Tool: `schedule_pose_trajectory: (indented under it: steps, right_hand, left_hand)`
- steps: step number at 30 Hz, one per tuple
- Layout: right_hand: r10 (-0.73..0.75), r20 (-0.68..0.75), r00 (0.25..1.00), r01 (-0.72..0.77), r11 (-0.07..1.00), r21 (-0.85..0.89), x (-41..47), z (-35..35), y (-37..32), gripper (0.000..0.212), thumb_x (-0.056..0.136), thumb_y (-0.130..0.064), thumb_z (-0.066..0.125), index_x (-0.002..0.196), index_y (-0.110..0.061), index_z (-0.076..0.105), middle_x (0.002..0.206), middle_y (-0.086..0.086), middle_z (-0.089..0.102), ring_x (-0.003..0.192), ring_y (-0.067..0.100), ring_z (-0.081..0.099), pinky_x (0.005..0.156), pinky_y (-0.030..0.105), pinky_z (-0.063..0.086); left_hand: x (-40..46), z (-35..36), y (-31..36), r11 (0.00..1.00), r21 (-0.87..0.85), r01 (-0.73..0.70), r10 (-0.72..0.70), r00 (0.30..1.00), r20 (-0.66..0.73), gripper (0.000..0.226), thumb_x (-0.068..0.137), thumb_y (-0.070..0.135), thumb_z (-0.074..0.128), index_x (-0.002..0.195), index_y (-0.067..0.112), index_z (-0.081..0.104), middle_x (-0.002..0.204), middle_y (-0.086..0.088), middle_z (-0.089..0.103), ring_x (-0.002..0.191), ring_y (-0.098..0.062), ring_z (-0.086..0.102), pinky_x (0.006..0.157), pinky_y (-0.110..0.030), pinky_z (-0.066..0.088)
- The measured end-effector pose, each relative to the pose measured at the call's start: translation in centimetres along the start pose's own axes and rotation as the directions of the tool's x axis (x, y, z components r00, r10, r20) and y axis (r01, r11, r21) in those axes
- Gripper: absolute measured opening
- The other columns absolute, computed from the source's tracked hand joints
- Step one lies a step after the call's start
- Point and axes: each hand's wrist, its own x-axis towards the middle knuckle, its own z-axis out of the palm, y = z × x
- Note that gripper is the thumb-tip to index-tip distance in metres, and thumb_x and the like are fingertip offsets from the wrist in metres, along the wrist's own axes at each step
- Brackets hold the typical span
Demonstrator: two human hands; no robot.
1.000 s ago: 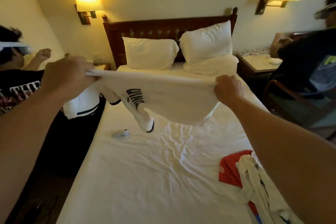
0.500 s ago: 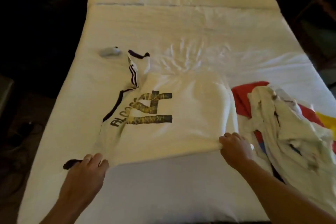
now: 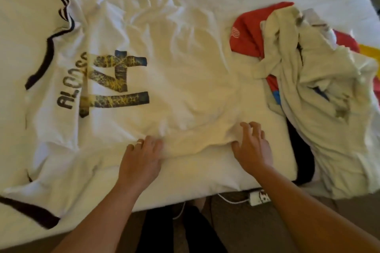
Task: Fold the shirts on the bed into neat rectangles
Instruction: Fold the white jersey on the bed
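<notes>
**Both hands shifted inward along the jersey's near edge**

Since half a second earlier, both hands had moved along the near edge of the white jersey [image 3: 164,80]: the left hand [image 3: 141,162] had come in from the far left corner toward the middle, and the right hand [image 3: 254,150] had let go of the edge it was pinching. The view had also dropped closer to the bed [image 3: 205,178].

One bed filled the frame, covered in a white sheet rumpled into fine radiating creases. One white jersey lay spread flat across it, print side up, with dark trim at collar and sleeve, striped shoulders, the lettering "ALONSO" and a cracked, mottled yellow-and-blue "14". Its near hem was bunched into a soft ridge between the two hands.

To the right, just beside the jersey, sat one heap of unfolded clothes [image 3: 320,92]: a crumpled cream garment on top, a red shirt [image 3: 248,33] under it, and a dark piece at the near edge. How many garments the heap held could not be told.

Two hands rested on the jersey's hem. The left lay palm down, fingers [image 3: 153,142] together and pressing the cloth, with one pale ring [image 3: 139,142] on a finger. The right hovered at the bunched edge with fingers [image 3: 249,129] spread and slightly bent, gripping nothing.

One white plug block [image 3: 258,197] with its cable lay on the floor below the bed's edge.
</notes>
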Motion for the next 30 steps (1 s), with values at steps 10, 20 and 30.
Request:
schedule_pose_trajectory:
  steps: [10, 20, 30]
  right_hand:
    - [0.086, 0.098, 0.991, -0.108, 0.964, 0.242, -1.5, 0.8, 5.4, 0.018, 0.097, -0.019, 0.048, 0.099, -0.016, 0.066, 0.102, 0.003, 0.058, 0.089, 0.025, 0.056, 0.071, 0.036, 0.047]
    - [0.326, 0.386, 0.863, -0.498, 0.674, 0.545, -0.2, -0.4, 3.3, 0.025, 0.087, -0.020, 0.065, 0.070, -0.009, 0.052, 0.067, 0.004, 0.051, 0.063, 0.021, 0.049, 0.057, 0.030, 0.034]
    - [0.289, 0.391, 0.874, -0.462, 0.743, 0.485, -5.9, -0.6, -2.5, 0.018, 0.092, -0.026, 0.055, 0.084, -0.010, 0.057, 0.081, 0.008, 0.061, 0.071, 0.023, 0.055, 0.062, 0.034, 0.042]
  left_hand:
    - [2.0, 1.8, 5.1, 0.999, -0.048, 0.005, -0.003, 0.999, 0.036, 0.022, 0.080, 0.015, 0.075, 0.097, 0.010, 0.063, 0.089, -0.013, 0.063, 0.069, -0.037, 0.062, 0.050, -0.038, 0.045]
    - [1.6, 1.1, 6.0, 0.996, -0.086, -0.020, 0.028, 0.995, 0.093, 0.021, 0.099, 0.026, 0.051, 0.119, 0.021, 0.055, 0.109, -0.004, 0.059, 0.092, -0.030, 0.059, 0.061, -0.036, 0.038]
    - [-3.7, -1.2, -2.0, 0.831, -0.471, 0.297, -0.297, 0.952, 0.077, 0.018, 0.098, 0.035, 0.057, 0.108, 0.021, 0.059, 0.105, 0.004, 0.054, 0.100, -0.023, 0.055, 0.075, -0.039, 0.046]
